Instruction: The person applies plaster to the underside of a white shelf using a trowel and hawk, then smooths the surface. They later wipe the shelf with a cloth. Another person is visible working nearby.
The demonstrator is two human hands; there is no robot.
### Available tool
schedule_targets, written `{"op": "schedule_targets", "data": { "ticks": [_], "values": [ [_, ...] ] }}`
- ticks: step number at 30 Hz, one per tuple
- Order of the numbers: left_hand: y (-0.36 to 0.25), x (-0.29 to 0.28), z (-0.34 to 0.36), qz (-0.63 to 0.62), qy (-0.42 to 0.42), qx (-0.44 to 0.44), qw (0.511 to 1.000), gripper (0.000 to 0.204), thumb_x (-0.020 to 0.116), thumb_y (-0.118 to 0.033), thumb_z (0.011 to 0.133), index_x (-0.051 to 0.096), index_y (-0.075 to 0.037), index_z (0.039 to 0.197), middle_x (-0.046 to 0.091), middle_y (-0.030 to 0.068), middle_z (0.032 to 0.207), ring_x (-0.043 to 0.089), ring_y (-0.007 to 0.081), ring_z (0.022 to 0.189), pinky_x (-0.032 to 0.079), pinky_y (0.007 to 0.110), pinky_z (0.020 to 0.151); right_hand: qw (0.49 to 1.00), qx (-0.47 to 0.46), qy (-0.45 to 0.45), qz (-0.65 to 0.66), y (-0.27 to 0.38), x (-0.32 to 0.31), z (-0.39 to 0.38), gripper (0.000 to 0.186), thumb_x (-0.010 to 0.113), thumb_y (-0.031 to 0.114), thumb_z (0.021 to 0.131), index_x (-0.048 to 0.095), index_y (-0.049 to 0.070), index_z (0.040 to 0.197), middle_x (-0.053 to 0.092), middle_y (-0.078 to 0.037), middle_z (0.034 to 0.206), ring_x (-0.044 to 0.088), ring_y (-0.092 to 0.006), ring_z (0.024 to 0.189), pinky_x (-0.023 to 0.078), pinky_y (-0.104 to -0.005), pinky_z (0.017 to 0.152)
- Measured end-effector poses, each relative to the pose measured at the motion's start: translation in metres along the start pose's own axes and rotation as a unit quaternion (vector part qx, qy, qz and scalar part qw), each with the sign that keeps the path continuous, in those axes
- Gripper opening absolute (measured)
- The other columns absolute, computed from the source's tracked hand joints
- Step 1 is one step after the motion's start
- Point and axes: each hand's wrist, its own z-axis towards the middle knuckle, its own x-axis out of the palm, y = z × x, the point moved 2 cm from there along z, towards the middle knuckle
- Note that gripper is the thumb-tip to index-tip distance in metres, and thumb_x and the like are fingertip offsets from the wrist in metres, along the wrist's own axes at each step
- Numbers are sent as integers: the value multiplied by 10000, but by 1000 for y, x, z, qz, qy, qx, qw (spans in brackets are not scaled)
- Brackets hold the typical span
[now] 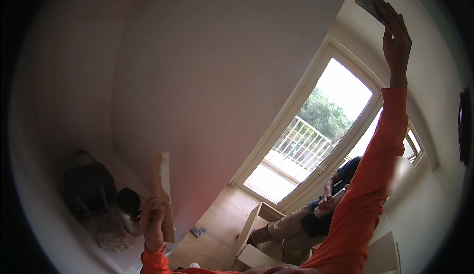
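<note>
High at the upper right, my right hand [396, 34] reaches up with a thin, flat, greyish plate [368, 0], like a plasterer's blade. Its fingers lie along the plate, which is against or close to the pale surface there; contact cannot be made out. My left hand [152, 220] is low on the left, thumb and fingers closed round a long, narrow tan board [163, 182]. White paste lies along the upper right edge of that board. A broad smooth wall [212, 76] rises between the two hands.
A glazed door [316, 121] shows a railing and trees outside. Another person [291, 224] sits behind my right arm, holding a pale cylinder [330, 204], near a wooden frame [252, 224]. A dark backpack [89, 182] and a dark-topped container [129, 205] stand lower left. A small blue-grey item [198, 231] lies on the floor.
</note>
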Motion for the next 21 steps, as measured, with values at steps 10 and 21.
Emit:
{"op": "schedule_targets", "data": {
  "ticks": [10, 21],
  "values": [
    [-1, 1, 1, 9, 2, 14, 1000, 260, 566, -220, 932, 512, -57, 1128, 575, 16, 708, 501, 82, 491, 399, 234, 441, 997, -7, -50, 52, 32, 9, -5, 596, 450, -121, 817, 523, 213, 1306, 509, -3, 1347, 468, -236, 1259, 347, -433, 1095],
    [6, -4, 7, 11, 0, 22, 1000, 242, 567, -213, 928, 515, -58, 1105, 568, 17, 686, 498, 82, 478, 394, 232, 434, 997, -9, -50, 60, 49, 27, -14, 586, 458, -118, 831, 517, 214, 1310, 502, 0, 1354, 444, -231, 1279, 348, -429, 1095]
  ]
}}
